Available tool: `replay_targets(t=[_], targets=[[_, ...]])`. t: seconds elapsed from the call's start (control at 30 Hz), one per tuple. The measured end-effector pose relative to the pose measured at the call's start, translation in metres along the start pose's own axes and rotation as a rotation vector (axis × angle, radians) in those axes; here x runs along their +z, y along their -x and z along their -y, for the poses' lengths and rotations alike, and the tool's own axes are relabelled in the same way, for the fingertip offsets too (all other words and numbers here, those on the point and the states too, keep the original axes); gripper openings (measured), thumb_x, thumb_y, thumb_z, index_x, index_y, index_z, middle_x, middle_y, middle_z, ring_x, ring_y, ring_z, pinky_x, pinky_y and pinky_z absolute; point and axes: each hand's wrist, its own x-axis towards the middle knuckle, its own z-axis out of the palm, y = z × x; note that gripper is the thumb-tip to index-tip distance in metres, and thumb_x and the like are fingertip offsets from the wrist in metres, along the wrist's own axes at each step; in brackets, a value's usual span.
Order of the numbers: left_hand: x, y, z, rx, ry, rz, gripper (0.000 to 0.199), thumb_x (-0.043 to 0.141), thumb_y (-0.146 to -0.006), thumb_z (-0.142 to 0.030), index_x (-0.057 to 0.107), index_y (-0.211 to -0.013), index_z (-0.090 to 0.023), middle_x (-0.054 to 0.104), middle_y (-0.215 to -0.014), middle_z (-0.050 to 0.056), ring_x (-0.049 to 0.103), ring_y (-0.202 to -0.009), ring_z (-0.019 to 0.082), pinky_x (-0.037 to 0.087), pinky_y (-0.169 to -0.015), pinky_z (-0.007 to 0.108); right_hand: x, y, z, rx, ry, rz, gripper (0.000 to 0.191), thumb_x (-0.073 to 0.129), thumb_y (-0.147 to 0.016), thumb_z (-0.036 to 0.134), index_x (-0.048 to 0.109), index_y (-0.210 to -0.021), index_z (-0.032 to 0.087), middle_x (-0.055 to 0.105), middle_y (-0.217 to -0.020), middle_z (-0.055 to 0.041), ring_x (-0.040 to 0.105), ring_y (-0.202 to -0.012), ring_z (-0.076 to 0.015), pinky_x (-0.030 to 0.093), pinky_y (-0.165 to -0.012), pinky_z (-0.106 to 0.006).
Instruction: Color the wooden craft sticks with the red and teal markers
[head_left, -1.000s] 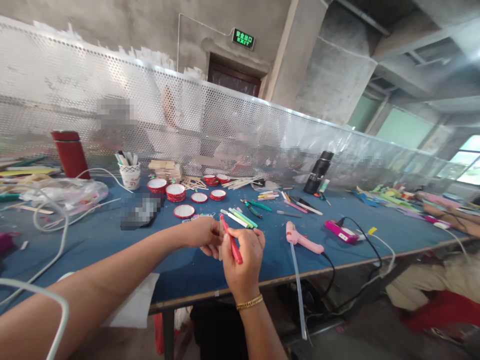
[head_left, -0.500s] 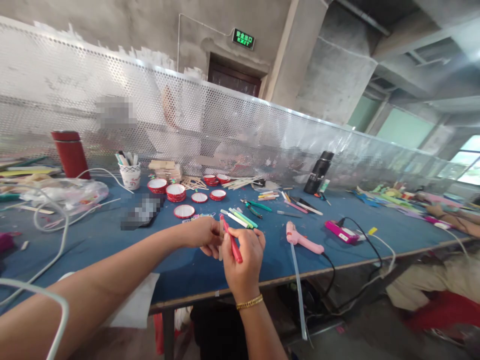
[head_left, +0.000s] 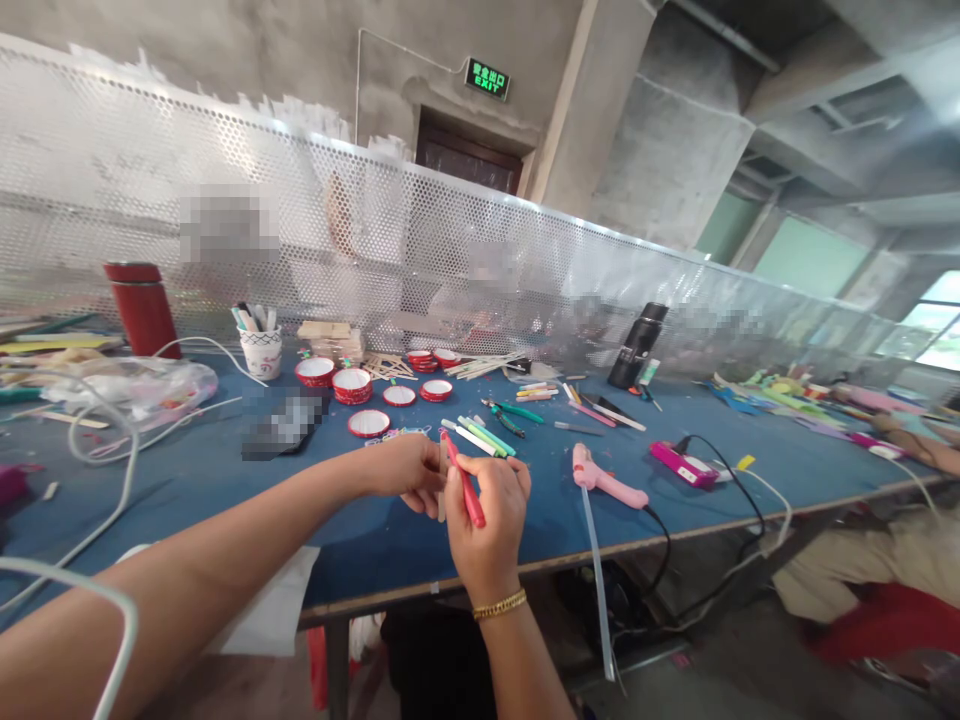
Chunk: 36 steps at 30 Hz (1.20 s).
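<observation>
Moderate, greyish indoor light; bright window (head_left: 930,325) at right edge, hazy glare upper right. Soft, faint shadows on counter (head_left: 525,520). Wide-angle stretch toward edges. Lower right smeared. Pixelated patches left of centre.

Thin strip (head_left: 442,450) in left hand (head_left: 409,468): mostly behind fingers. Red pen (head_left: 468,490): partly covered by right hand (head_left: 491,510). Dark slab (head_left: 281,425), left tabletop (head_left: 360,540): surface pixelated. Shapes behind mesh (head_left: 300,180): blurred, can't identify. Left forearm (head_left: 225,540): cut off by left edge.
</observation>
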Motion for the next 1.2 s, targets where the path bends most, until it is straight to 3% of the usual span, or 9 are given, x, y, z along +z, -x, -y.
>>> replay_targets(t=[0.1, 0.27, 0.43, 0.6, 0.77, 1.2], targets=[[-0.0001, -0.0007, 0.0003, 0.003, -0.001, -0.01, 0.022, 0.062, -0.072, -0.027, 0.071, -0.089, -0.018, 0.074, -0.089, 0.005, 0.07, -0.075, 0.016, 0.055, -0.069, 0.025, 0.0, -0.0001, -0.0001, -0.007, -0.012, 0.024, 0.007, 0.053, -0.091, 0.023, 0.06, -0.093, 0.022, 0.067, -0.082, 0.0, 0.061, -0.082, -0.0153, 0.032, -0.1, -0.04], [0.0006, 0.0011, -0.0016, -0.001, 0.006, 0.012, 0.02, 0.062, -0.074, -0.029, 0.07, -0.088, -0.018, 0.073, -0.078, 0.004, 0.07, -0.074, 0.016, 0.055, -0.069, 0.025, 0.0008, 0.0003, -0.0014, 0.015, 0.005, -0.015, 0.007, 0.054, -0.091, 0.024, 0.06, -0.093, 0.021, 0.068, -0.082, -0.0008, 0.062, -0.081, -0.0158, 0.033, -0.098, -0.039], [0.0006, 0.0011, -0.002, -0.002, -0.005, -0.02, 0.019, 0.06, -0.073, -0.026, 0.07, -0.087, -0.017, 0.074, -0.087, 0.005, 0.07, -0.076, 0.017, 0.055, -0.069, 0.025, 0.001, 0.0001, -0.0009, -0.013, -0.014, 0.022, 0.008, 0.053, -0.092, 0.023, 0.061, -0.093, 0.021, 0.068, -0.082, -0.0004, 0.062, -0.082, -0.0153, 0.032, -0.099, -0.039], [0.0003, 0.0005, -0.0008, 0.01, 0.009, 0.011, 0.02, 0.06, -0.075, -0.029, 0.069, -0.089, -0.017, 0.073, -0.08, 0.005, 0.071, -0.075, 0.017, 0.055, -0.068, 0.024, 0.0008, -0.0006, -0.0007, 0.022, -0.002, -0.019, 0.008, 0.053, -0.092, 0.024, 0.06, -0.092, 0.021, 0.067, -0.082, -0.0007, 0.062, -0.08, -0.0153, 0.034, -0.097, -0.039], [0.0001, 0.0008, -0.001, -0.003, 0.011, -0.011, 0.019, 0.061, -0.072, -0.026, 0.07, -0.087, -0.018, 0.074, -0.087, 0.005, 0.07, -0.075, 0.016, 0.055, -0.069, 0.024, 0.0008, -0.0007, -0.0012, -0.006, -0.016, 0.024, 0.008, 0.053, -0.092, 0.024, 0.061, -0.094, 0.022, 0.068, -0.084, -0.0006, 0.062, -0.083, -0.0156, 0.033, -0.098, -0.039], [0.0007, 0.0003, -0.0002, 0.005, 0.018, 0.005, 0.019, 0.061, -0.074, -0.028, 0.07, -0.087, -0.018, 0.074, -0.083, 0.005, 0.07, -0.074, 0.016, 0.055, -0.068, 0.025, 0.002, -0.0009, -0.002, 0.01, 0.004, 0.012, 0.008, 0.053, -0.092, 0.025, 0.061, -0.093, 0.022, 0.068, -0.083, -0.0006, 0.061, -0.083, -0.0158, 0.032, -0.098, -0.039]])
